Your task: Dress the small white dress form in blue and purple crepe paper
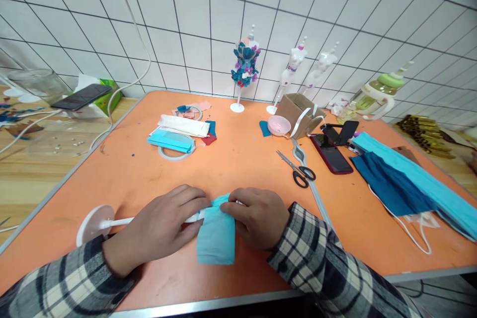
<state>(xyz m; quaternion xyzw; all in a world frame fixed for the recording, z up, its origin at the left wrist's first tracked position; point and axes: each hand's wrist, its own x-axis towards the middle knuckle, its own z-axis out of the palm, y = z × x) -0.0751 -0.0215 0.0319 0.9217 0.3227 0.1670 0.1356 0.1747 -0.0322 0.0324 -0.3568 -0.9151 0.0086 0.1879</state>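
Note:
A small white doll mannequin on a stand lies sideways at the table's near side, its round base [94,226] at the left. A piece of light-blue cloth [216,241] is wrapped over its body and hangs down toward me. My left hand [164,223] is closed around the mannequin just left of the cloth, fingertips touching the cloth's edge. On the other side, my right hand [259,216] pinches the cloth at its upper right edge, against the mannequin. The mannequin's upper end is mostly hidden under the cloth and my right hand.
Scissors [294,166] lie beyond my right hand, near a phone [331,153], a pink bowl [279,125] and a cardboard box [298,112]. A dark-blue mask [391,184] is at the right. Folded masks [171,140] lie at the left. A decorated mannequin [246,64] stands by the wall.

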